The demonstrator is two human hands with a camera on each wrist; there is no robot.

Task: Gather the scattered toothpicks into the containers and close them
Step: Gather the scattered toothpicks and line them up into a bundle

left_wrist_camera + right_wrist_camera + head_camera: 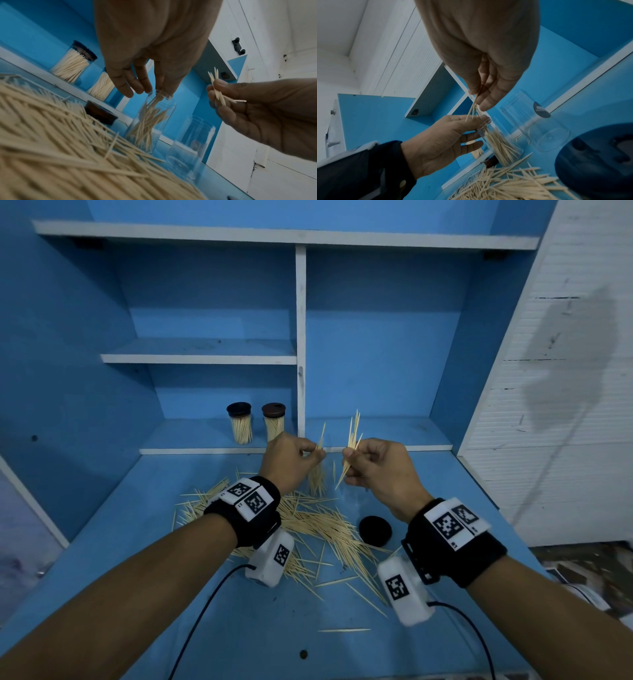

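Loose toothpicks (318,525) lie in a heap on the blue desk. My left hand (315,451) pinches a few toothpicks (321,436) right over the mouth of an open clear jar (149,121) that is partly filled with toothpicks; its fingertips (145,89) touch the rim. Just to the right, my right hand (349,455) grips a small bundle of toothpicks (352,446) between thumb and fingers (479,102). An empty clear jar (192,146) stands next to the filled one. A black lid (375,532) lies near my right wrist. A brown lid (101,115) sits by the heap.
Two closed jars full of toothpicks (240,422) (274,421) stand on the low shelf behind the desk. A white upright divider (300,337) rises just behind my hands. Stray toothpicks (344,630) lie toward the front edge. Camera cables trail from both wrists.
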